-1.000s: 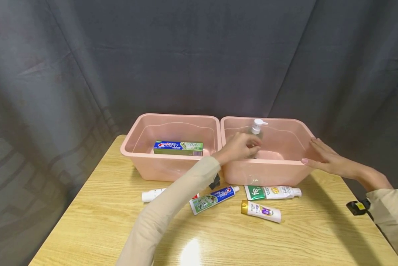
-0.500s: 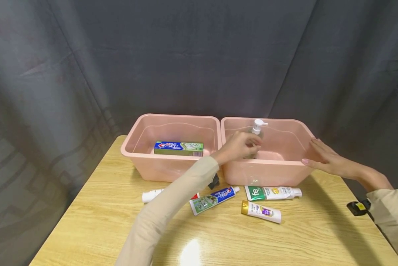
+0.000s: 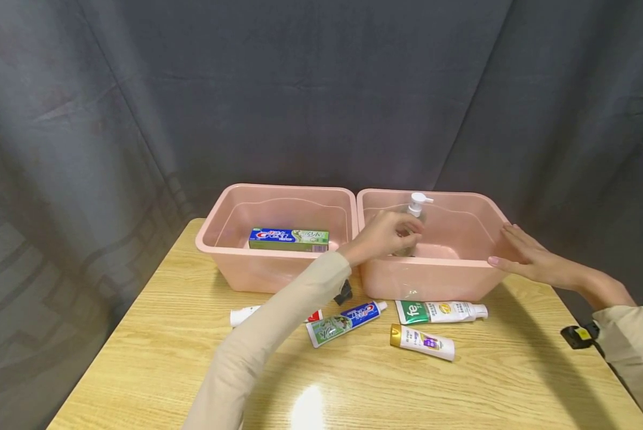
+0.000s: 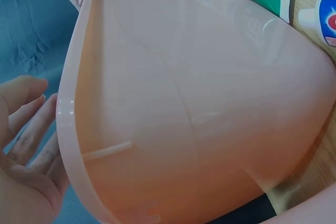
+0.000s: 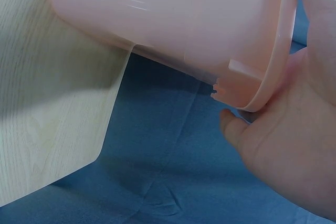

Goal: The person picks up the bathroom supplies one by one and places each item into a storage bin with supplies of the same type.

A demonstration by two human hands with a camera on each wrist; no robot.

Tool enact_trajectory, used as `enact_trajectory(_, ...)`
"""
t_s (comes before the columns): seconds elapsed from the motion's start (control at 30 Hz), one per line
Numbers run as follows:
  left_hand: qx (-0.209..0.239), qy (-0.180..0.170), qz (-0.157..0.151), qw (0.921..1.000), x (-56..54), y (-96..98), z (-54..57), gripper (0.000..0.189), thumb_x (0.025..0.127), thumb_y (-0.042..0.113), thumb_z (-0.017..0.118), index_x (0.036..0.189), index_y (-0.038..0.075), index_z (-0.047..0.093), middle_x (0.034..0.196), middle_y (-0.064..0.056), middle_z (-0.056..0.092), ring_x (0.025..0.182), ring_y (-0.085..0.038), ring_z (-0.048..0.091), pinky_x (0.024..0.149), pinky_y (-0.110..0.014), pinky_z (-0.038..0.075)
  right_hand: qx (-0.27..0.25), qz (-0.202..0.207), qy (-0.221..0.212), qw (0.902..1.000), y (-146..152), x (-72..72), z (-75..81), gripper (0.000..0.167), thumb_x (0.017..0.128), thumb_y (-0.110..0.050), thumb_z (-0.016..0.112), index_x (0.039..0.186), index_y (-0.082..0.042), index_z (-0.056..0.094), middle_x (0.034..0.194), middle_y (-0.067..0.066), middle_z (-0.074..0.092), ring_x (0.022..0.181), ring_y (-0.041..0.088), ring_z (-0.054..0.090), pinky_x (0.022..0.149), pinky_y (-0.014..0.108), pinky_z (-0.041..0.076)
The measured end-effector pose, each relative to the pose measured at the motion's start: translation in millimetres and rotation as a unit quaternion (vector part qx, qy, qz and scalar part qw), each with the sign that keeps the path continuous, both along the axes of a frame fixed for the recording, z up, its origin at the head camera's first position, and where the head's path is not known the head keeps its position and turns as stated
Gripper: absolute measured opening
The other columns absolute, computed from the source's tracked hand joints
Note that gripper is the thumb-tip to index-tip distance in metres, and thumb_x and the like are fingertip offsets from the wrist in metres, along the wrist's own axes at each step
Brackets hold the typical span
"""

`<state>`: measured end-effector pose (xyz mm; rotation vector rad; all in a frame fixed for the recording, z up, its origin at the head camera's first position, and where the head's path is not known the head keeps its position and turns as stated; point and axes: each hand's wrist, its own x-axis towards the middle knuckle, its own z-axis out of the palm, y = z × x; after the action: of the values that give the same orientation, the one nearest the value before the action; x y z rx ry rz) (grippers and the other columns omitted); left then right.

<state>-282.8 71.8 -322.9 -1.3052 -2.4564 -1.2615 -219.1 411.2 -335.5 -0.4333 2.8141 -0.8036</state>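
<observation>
My left hand hovers over the front rim of the right pink bin, its fingers loosely bent. In the left wrist view nothing shows between the fingers of that hand. Just behind it a clear pump bottle with a white pump head stands upright inside the bin, its body partly hidden by the hand. My right hand rests on the bin's right front corner, thumb on the front rim and fingers extended over the side. The right wrist view shows this hand against the rim.
The left pink bin holds a Crest toothpaste box. In front lie a Crest tube, a green-and-white tube, a gold-capped white bottle and a white-and-red tube, partly hidden by my left sleeve.
My left hand has shifted slightly up and left, showing a little more of the pump bottle. My right hand has stayed on the rim.
</observation>
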Motion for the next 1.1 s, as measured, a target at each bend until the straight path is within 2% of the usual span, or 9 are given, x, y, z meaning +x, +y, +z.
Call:
enact_trajectory(0.17,0.007,0.001,-0.006,1.0,1.1,-2.9,-0.5,0.022,0.09,0.005,0.072,0.112,0.002,0.072,0.105,-0.007,0.073,0.092,-0.007,0.067,0.081,-0.015,0.05,-0.003,0.003,0.001,1.0,-1.5,-0.2,0.0,0.096,0.097,-0.036,0.056,0.156,-0.016,-0.017,0.16,0.018,-0.025,0.142,0.044,-0.028,0.094,0.083,-0.004)
enact_trajectory(0.67,0.027,-0.002,-0.024,0.9993,4.5,-7.9,-0.3,0.021,0.091,0.006,0.072,0.111,0.001,0.072,0.106,-0.009,0.072,0.093,-0.007,0.066,0.083,-0.017,0.051,-0.001,-0.001,0.002,1.0,-1.2,-0.7,-1.2,0.096,0.097,-0.036,0.056,0.156,-0.014,-0.017,0.16,0.019,-0.025,0.142,0.044,-0.027,0.094,0.083,-0.005)
enact_trajectory(0.9,0.026,0.014,-0.031,0.9991,6.5,-7.9,1.7,0.022,0.091,0.007,0.072,0.111,-0.001,0.071,0.105,-0.009,0.072,0.092,-0.008,0.066,0.081,-0.014,0.05,-0.007,0.002,-0.002,1.0,-1.4,-0.6,0.2,0.095,0.098,-0.035,0.056,0.156,-0.011,-0.015,0.159,0.022,-0.024,0.142,0.046,-0.026,0.094,0.083,-0.005)
enact_trajectory(1.1,0.029,0.012,-0.036,0.9989,8.7,-8.4,3.1,0.023,0.091,0.007,0.073,0.112,0.0,0.071,0.106,-0.009,0.07,0.094,-0.014,0.068,0.081,-0.015,0.051,-0.004,0.003,0.001,1.0,-1.3,-0.6,-0.5,0.096,0.098,-0.035,0.056,0.156,-0.012,-0.016,0.16,0.02,-0.024,0.142,0.045,-0.027,0.095,0.083,-0.005)
